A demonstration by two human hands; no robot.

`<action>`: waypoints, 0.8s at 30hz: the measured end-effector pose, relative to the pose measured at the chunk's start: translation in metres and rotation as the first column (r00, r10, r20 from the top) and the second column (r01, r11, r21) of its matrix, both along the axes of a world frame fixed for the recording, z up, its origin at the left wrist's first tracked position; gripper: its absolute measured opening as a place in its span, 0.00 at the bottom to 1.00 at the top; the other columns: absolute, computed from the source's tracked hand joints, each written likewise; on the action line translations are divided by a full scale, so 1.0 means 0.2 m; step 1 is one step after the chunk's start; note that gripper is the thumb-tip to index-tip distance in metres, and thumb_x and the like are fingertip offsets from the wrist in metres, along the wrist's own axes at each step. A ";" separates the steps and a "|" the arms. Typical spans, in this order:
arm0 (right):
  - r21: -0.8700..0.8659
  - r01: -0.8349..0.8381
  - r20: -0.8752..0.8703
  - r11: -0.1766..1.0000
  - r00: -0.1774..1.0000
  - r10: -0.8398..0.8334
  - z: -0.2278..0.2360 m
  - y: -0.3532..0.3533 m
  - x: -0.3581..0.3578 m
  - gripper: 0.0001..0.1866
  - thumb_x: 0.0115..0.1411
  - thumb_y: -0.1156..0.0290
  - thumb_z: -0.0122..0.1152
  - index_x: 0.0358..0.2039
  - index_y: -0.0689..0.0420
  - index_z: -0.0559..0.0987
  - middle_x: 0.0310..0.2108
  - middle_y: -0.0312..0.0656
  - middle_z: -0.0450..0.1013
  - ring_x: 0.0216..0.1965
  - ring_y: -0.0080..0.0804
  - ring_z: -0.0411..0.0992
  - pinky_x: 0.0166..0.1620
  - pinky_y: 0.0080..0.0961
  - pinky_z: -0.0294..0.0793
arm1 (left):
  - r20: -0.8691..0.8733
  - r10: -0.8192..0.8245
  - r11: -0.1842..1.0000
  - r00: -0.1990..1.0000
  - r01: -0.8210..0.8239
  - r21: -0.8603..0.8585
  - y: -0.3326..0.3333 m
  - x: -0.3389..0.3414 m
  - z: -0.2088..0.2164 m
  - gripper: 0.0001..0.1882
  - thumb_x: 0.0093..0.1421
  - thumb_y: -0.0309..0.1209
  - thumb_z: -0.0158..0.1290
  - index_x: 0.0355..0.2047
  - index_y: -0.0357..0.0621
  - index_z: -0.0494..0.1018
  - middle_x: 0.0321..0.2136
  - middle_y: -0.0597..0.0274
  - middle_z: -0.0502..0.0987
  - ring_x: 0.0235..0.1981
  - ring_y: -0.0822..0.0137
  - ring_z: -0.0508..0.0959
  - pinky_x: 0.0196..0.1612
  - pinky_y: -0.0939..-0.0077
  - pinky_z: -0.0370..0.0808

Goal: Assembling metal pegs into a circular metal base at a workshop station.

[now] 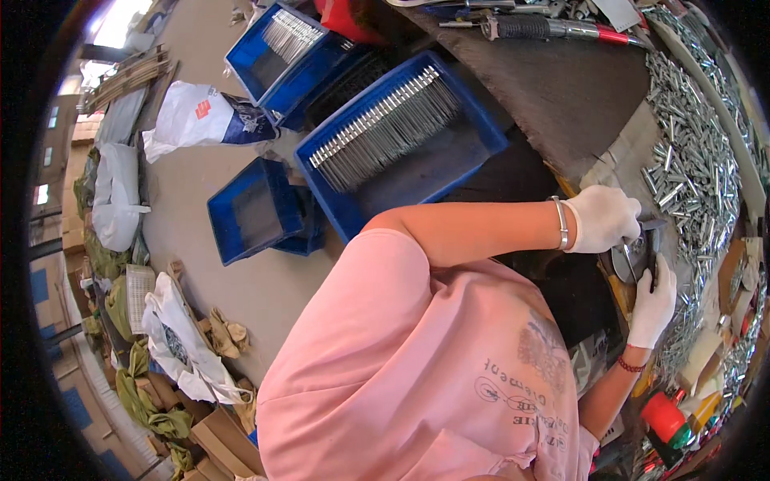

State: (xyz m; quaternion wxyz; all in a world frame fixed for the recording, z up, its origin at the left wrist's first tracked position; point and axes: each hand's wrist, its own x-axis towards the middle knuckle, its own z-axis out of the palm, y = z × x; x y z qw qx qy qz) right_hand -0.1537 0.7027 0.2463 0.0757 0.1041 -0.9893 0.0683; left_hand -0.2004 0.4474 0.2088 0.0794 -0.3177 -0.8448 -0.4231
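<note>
Both my hands wear white gloves and work close together at the edge of the bench. My left hand [603,220] is closed, its fingertips around a small grey metal piece [654,225]. Just below it, my right hand [654,303] has its thumb and fingers closed on something dark and narrow, partly hidden by the glove. Between the hands lies a round, shiny metal part [622,263], with a thin rod beside it. A heap of short silver metal tubes [682,172] spreads over the bench just beyond my hands.
To my left, a blue tray [473,148] holds a row of thin metal rods with thicker ends. Another blue tray [261,88] has similar rods; a smaller blue bin [253,210] stands nearer. An air tool [553,30] lies at the back. White sacks [192,124] rest on the floor.
</note>
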 end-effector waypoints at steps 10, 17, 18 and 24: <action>-0.359 -0.079 -0.141 0.930 0.990 0.029 0.15 -0.16 0.25 0.28 0.61 0.78 0.66 0.62 0.49 0.79 0.55 0.50 0.79 0.51 0.51 0.80 0.50 0.38 0.81 | -0.039 -0.071 0.997 0.997 0.071 -0.006 -0.08 -0.04 0.02 0.02 0.56 0.33 0.65 0.29 0.53 0.82 0.31 0.60 0.77 0.33 0.51 0.81 0.36 0.57 0.79; -0.421 -0.067 -0.282 0.905 0.957 -0.060 0.15 -0.16 0.37 0.27 0.62 0.79 0.64 0.61 0.47 0.80 0.38 0.44 0.78 0.32 0.45 0.78 0.36 0.33 0.78 | 0.029 -0.106 0.994 0.994 0.105 0.019 -0.03 -0.02 0.08 0.06 0.54 0.28 0.68 0.31 0.48 0.82 0.33 0.59 0.78 0.37 0.51 0.80 0.40 0.58 0.77; -0.382 -0.124 -0.358 0.916 0.933 -0.023 0.13 -0.16 0.38 0.29 0.62 0.78 0.65 0.63 0.42 0.79 0.33 0.41 0.76 0.28 0.42 0.77 0.31 0.35 0.77 | 0.068 -0.100 0.995 0.993 0.099 0.015 -0.03 -0.02 0.08 0.06 0.54 0.28 0.68 0.32 0.48 0.83 0.33 0.59 0.79 0.37 0.51 0.80 0.41 0.58 0.77; -0.374 0.014 -0.066 0.927 0.997 -0.042 0.20 -0.14 0.36 0.26 0.63 0.77 0.62 0.62 0.43 0.79 0.36 0.43 0.75 0.34 0.46 0.78 0.36 0.38 0.79 | 0.101 -0.121 0.993 0.987 0.121 0.010 -0.04 -0.03 0.08 0.06 0.53 0.25 0.68 0.32 0.47 0.84 0.31 0.58 0.78 0.35 0.52 0.81 0.38 0.60 0.77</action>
